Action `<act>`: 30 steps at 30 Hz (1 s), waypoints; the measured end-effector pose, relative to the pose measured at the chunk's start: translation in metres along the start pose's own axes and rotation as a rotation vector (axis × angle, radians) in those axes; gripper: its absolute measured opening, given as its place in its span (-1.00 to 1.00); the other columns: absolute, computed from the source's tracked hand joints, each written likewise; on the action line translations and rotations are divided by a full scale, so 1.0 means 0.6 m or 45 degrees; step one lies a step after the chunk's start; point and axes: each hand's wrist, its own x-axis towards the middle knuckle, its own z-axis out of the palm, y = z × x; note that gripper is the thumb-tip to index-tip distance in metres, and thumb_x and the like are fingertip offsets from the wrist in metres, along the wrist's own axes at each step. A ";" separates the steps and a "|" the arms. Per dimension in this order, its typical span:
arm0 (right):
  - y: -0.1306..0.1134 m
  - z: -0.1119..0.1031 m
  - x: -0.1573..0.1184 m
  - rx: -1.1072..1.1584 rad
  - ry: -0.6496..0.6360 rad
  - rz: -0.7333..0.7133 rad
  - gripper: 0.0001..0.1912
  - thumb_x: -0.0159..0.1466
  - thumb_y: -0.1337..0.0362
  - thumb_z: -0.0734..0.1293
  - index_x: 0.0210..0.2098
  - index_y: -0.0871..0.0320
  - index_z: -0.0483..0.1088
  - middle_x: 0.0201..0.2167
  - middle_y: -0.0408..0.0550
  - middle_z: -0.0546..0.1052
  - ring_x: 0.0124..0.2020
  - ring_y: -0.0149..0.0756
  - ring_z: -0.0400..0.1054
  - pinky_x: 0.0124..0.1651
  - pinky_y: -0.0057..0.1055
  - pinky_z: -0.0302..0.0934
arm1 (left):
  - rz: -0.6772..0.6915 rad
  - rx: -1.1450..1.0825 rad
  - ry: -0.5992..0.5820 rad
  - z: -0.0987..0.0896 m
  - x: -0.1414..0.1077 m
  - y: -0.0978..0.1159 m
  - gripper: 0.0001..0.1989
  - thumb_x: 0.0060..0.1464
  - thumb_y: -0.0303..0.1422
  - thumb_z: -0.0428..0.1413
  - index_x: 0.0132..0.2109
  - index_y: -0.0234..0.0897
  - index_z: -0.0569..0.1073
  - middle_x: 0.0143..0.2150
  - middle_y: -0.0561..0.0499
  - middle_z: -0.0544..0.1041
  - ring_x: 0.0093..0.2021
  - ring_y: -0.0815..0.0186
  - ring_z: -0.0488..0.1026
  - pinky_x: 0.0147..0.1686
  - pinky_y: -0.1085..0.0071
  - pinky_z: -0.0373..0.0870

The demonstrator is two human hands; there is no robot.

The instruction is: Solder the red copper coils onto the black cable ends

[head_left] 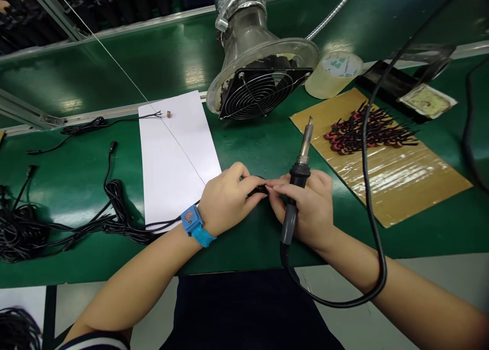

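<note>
A person's two bare hands meet over a green workbench (244, 253), close to its near edge. The left hand (225, 194), with a blue wrist strap (192, 220) at its wrist, is closed in a pinch, thumb and fingers around a small black piece (260, 189) that sits between the two hands and is largely hidden by fingers. The right hand (311, 207) is curled, with a soldering iron (300, 170) tucked among its fingers, metal tip pointing up and away from the body; its thumb and forefinger tips come to the black piece, though whether they grip it cannot be told. Black cables (120, 207) lie coiled on the left, some running to the left wrist across a white sheet (173, 156). Beyond the hands hangs a fan (263, 92) in a duct hood. To the right, a brown board (412, 187) carries a pile of black and red wire pieces (367, 131), with a tape roll (334, 74) behind it.
</note>
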 end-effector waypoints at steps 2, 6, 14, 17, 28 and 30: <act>-0.001 -0.004 -0.002 -0.115 -0.006 -0.104 -0.73 0.16 0.41 0.34 -0.20 0.04 0.23 -0.27 -0.19 0.55 -0.25 -0.29 0.41 -0.12 -0.26 0.17 | 0.012 0.039 0.017 0.003 0.000 0.001 -0.82 0.13 -0.31 0.06 -0.15 -0.22 0.49 -0.31 0.00 0.37 -0.37 0.36 0.36 -0.52 0.47 0.24; -0.003 -0.006 0.000 -0.096 0.018 -0.088 -0.70 0.13 0.44 0.34 -0.19 0.07 0.23 -0.26 -0.16 0.55 -0.26 -0.28 0.41 -0.13 -0.25 0.18 | 0.001 0.046 -0.008 0.004 0.000 0.000 -0.81 0.14 -0.30 0.05 -0.13 -0.21 0.48 -0.35 0.03 0.33 -0.42 0.38 0.34 -0.54 0.47 0.22; 0.012 -0.004 0.001 0.188 0.149 0.305 -0.67 0.11 0.53 0.23 -0.19 0.05 0.19 -0.37 -0.12 0.53 -0.28 -0.20 0.39 -0.11 -0.09 0.21 | 0.055 0.028 -0.011 0.004 0.000 -0.003 -0.80 0.18 -0.29 0.02 -0.10 -0.15 0.47 -0.38 0.05 0.33 -0.43 0.41 0.34 -0.53 0.50 0.20; 0.016 -0.003 -0.002 0.201 0.148 0.363 -0.70 0.13 0.50 0.23 -0.20 0.02 0.21 -0.39 -0.09 0.51 -0.26 -0.15 0.38 -0.11 -0.04 0.22 | 0.096 0.030 0.021 0.002 -0.001 -0.005 -0.82 0.19 -0.33 0.00 -0.15 -0.17 0.49 -0.39 0.06 0.34 -0.44 0.42 0.33 -0.55 0.50 0.17; 0.014 -0.003 0.002 0.226 0.153 0.353 -0.70 0.15 0.48 0.24 -0.18 0.00 0.22 -0.38 -0.08 0.50 -0.28 -0.16 0.37 -0.12 -0.05 0.23 | 0.273 0.091 0.245 0.013 -0.002 -0.023 -0.79 0.18 -0.43 -0.02 -0.34 -0.27 0.50 -0.44 0.04 0.39 -0.50 0.44 0.30 -0.61 0.52 0.13; 0.015 -0.003 0.002 0.218 0.164 0.330 -0.70 0.14 0.49 0.24 -0.18 0.03 0.22 -0.38 -0.08 0.49 -0.28 -0.18 0.37 -0.13 -0.08 0.23 | 0.315 0.112 0.271 0.015 -0.002 -0.025 -0.79 0.17 -0.44 -0.01 -0.34 -0.27 0.50 -0.46 0.04 0.38 -0.52 0.44 0.28 -0.62 0.51 0.12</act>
